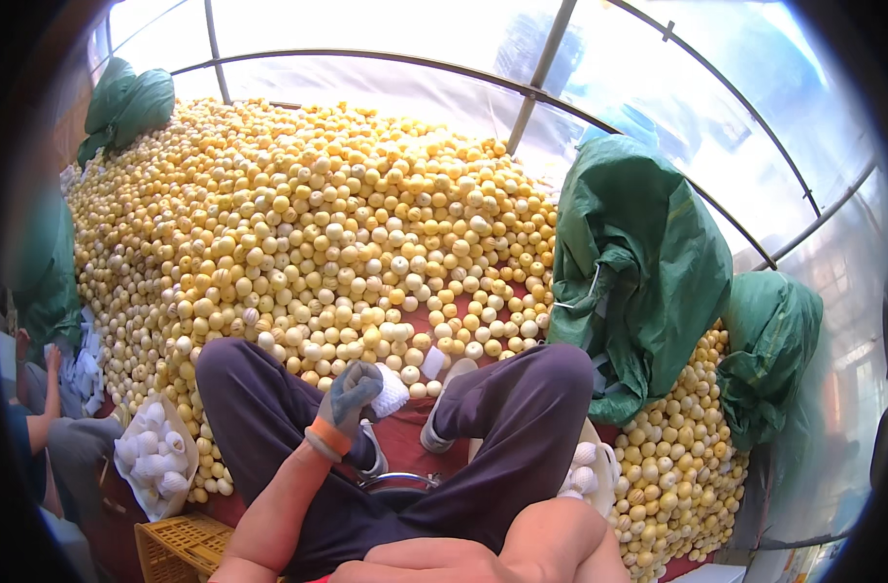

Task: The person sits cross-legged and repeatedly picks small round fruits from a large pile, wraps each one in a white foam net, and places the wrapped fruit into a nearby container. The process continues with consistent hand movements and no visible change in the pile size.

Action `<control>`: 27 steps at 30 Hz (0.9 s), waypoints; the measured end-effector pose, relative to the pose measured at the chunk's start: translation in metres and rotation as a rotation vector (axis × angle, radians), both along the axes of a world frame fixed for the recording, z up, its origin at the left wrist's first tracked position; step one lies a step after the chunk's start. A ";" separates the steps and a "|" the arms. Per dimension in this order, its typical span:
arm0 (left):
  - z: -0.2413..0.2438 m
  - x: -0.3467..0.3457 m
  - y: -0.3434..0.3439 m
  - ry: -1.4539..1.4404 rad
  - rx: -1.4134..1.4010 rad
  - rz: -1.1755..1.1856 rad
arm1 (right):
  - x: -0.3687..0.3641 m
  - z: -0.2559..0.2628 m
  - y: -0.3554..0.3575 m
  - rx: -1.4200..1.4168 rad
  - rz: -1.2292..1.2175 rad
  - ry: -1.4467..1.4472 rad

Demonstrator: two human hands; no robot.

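My left hand (353, 397), in a grey glove with an orange cuff, is closed around a white foam net sleeve (391, 392) above the red floor covering, between my knees. Whether a fruit is inside the sleeve cannot be told. My right hand is out of view; only the upper part of that arm shows at the bottom. Just beyond my feet spreads a large heap of round yellow fruit (327, 240). A small white foam piece (433, 362) lies at its near edge. Net-wrapped pieces (582, 470) fill a pale bag by my right thigh.
Large green woven sacks (633, 270) stand at the right, more at the far left. A pale bag of net-wrapped pieces (152, 466) sits left, near a yellow plastic crate (185, 543). Another person (43, 423) sits at the left edge. Metal poles and plastic sheeting enclose the heap.
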State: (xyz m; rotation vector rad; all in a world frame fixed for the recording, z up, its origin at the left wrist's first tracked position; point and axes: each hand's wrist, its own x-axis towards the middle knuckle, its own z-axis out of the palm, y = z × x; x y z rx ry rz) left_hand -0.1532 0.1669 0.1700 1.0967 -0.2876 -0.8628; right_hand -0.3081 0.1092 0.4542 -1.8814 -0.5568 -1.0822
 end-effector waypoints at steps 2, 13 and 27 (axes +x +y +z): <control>0.003 -0.001 -0.002 -0.026 0.020 0.016 | 0.000 0.007 0.001 0.068 -0.017 0.001; 0.084 -0.023 0.028 -0.993 0.041 -0.224 | 0.016 -0.049 -0.062 -0.150 -0.284 0.516; 0.035 -0.043 0.021 -1.051 0.057 -0.287 | -0.002 -0.171 -0.083 -0.112 -0.473 0.827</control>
